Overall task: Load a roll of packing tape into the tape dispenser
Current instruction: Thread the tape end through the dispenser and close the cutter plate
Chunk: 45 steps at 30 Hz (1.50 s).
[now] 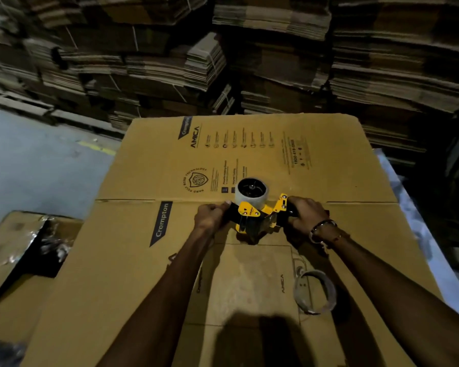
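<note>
Head view: the dispenser (pixel 257 215) sits on a flattened carton (pixel 249 160) that serves as the surface, with the roll (pixel 252 193) already seated on its hub at the far side. The right hand (pixel 306 211) has its grip curled round the black handle; the left hand (pixel 212 214) pinches the dark front end of the dispenser, near the roller and blade. An empty core (pixel 316 292) lies on the carton just below the right forearm. The roll looks light and stiff, its outer face slick and the loose end sticky, so it is best held by its rim. The dispenser looks rigid plastic and metal; the handle is the safe hold, since the blade end may cut
</note>
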{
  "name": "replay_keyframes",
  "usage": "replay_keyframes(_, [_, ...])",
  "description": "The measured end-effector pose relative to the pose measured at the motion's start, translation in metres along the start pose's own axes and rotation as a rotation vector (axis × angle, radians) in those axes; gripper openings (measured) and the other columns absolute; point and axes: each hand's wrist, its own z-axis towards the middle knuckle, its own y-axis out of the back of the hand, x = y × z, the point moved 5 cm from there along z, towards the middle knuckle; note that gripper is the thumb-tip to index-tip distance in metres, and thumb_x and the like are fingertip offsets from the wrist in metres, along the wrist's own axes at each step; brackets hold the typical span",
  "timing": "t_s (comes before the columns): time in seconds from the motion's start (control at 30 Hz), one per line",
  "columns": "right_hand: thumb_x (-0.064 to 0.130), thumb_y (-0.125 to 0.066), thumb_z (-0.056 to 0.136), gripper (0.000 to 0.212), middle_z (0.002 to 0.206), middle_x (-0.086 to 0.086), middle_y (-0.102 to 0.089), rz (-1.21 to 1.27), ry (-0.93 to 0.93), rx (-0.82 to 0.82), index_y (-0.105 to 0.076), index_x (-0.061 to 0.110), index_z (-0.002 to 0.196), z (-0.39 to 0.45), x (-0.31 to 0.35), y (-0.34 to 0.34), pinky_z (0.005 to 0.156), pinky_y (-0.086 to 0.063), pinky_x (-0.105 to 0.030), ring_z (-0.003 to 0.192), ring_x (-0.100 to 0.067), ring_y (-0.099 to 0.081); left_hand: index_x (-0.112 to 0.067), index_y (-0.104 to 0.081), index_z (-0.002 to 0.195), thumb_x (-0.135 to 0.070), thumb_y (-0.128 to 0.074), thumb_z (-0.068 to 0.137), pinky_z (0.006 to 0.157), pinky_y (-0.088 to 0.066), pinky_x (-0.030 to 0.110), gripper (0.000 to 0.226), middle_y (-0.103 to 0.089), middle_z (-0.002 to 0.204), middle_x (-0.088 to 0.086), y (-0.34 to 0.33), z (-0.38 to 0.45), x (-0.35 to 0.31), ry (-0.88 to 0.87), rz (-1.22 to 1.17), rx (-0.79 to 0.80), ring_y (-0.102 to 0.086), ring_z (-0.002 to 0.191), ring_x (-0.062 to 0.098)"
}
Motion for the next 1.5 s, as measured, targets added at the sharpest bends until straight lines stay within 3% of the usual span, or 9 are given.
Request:
replay_keyframes(0.1, [0.012,-0.068,0.083,0.047,0.125,-0.011,-0.068,-0.002,0.008,-0.002,-0.06,0.014,0.13,0.005,-0.004,-0.005,0.098,-0.047,-0.043,0.117,-0.036,-0.06,-0.002,-0.075,0.088,-0.04,-0.077,0.081,0.09,-0.058,0.053,0.038,-0.075,0.095,0.019,-0.002,0.007,0.006,0.018,-0.005,-0.017,-0.071,0.097,0.034])
replay_keyframes(0.23, [0.01,-0.07,0.08,0.049,0.123,-0.012,-0.068,-0.011,0.003,-0.026,-0.06,0.012,0.129,0.01,-0.011,-0.011,0.098,-0.046,-0.046,0.115,-0.037,-0.06,-0.005,-0.077,0.079,-0.061,-0.075,0.051,0.089,-0.058,0.053,0.063,-0.077,0.084,0.015,-0.008,0.017,0.014,0.023,0.016,-0.013,-0.073,0.094,0.034])
replay_keyframes(0.53, [0.012,-0.069,0.082,0.051,0.13,-0.008,-0.064,-0.084,-0.009,-0.02,-0.056,0.014,0.132,0.012,-0.02,-0.026,0.098,-0.039,-0.042,0.121,-0.034,-0.055,-0.012,-0.08,0.083,-0.057,-0.071,0.066,0.092,-0.057,0.048,0.049,-0.078,0.086,0.012,-0.014,0.023,0.027,-0.016,0.123,-0.02,-0.073,0.09,0.03])
replay_keyframes(0.73, [0.015,-0.07,0.084,0.05,0.129,-0.009,-0.064,-0.132,0.015,-0.02,-0.057,0.015,0.133,0.016,-0.019,-0.027,0.098,-0.039,-0.042,0.121,-0.033,-0.055,-0.012,-0.079,0.087,-0.038,-0.071,0.088,0.094,-0.055,0.045,0.028,-0.076,0.093,0.015,-0.014,0.013,0.023,-0.016,0.212,-0.046,-0.07,0.096,0.03])
replay_keyframes(1.03, [0.018,-0.067,0.088,0.044,0.124,-0.01,-0.062,-0.193,0.045,0.013,-0.058,0.013,0.13,0.018,-0.018,-0.029,0.097,-0.041,-0.042,0.119,-0.034,-0.055,-0.004,-0.077,0.094,-0.035,-0.068,0.092,0.091,-0.057,0.045,0.033,-0.076,0.093,0.017,-0.016,0.016,0.021,-0.053,0.314,-0.052,-0.071,0.092,0.03])
replay_keyframes(1.17, [0.024,-0.067,0.087,0.054,0.13,-0.009,-0.056,-0.123,0.047,0.11,-0.052,0.014,0.138,0.018,-0.018,-0.025,0.103,-0.038,-0.042,0.123,-0.032,-0.05,-0.003,-0.076,0.091,-0.036,-0.067,0.093,0.079,-0.052,0.036,0.035,-0.073,0.095,0.019,-0.017,0.011,0.01,-0.117,0.39,-0.081,-0.067,0.091,0.03])
replay_keyframes(1.27, [0.036,-0.06,0.085,0.067,0.142,-0.009,-0.051,-0.038,0.027,0.108,-0.044,0.015,0.146,0.015,-0.014,-0.014,0.109,-0.036,-0.042,0.131,-0.033,-0.046,0.001,-0.072,0.091,-0.036,-0.064,0.094,0.082,-0.05,0.038,0.038,-0.072,0.099,0.02,-0.018,0.004,-0.005,-0.18,0.428,-0.1,-0.065,0.097,0.032])
replay_keyframes(1.4, [0.035,-0.06,0.09,0.07,0.15,-0.008,-0.045,-0.024,0.046,0.037,-0.035,0.016,0.153,0.014,-0.002,0.006,0.11,-0.034,-0.04,0.135,-0.032,-0.041,0.001,-0.064,0.122,-0.032,-0.062,0.097,0.096,-0.05,0.042,0.042,-0.066,0.124,0.02,-0.02,-0.008,-0.035,-0.358,0.546,-0.094,-0.059,0.12,0.035])
replay_keyframes(1.5, [0.033,-0.059,0.096,0.069,0.156,-0.008,-0.036,-0.038,0.067,-0.047,-0.029,0.017,0.155,0.015,0.014,0.028,0.113,-0.032,-0.04,0.141,-0.031,-0.035,-0.003,-0.061,0.128,-0.033,-0.06,0.097,0.092,-0.051,0.04,0.043,-0.064,0.129,0.017,-0.018,-0.019,-0.069,-0.532,0.716,-0.158,-0.059,0.12,0.034])
